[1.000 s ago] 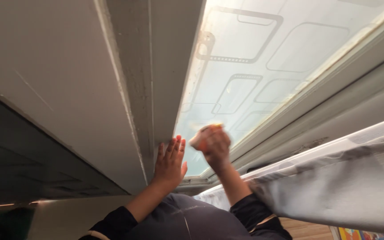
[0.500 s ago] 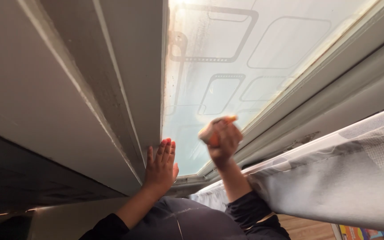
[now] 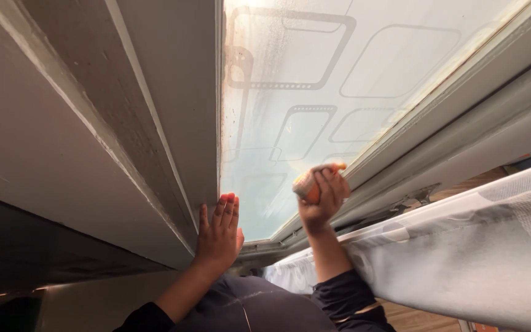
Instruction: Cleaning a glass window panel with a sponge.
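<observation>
Two hands are up against one frosted glass pane [image 3: 351, 80]: the left hand [image 3: 219, 237] lies flat, fingers together, on the smooth grey frame [image 3: 173, 117] at the pane's nine o'clock edge, holding nothing. The right hand [image 3: 322, 195] is closed tight around one small orange sponge [image 3: 307, 186], soft and rounded, pressed to the glass at about five o'clock of the pane. The cloudy glass carries several rounded-square outlines, and one pale curtain [image 3: 462, 258] of woven cloth hangs at four o'clock.
</observation>
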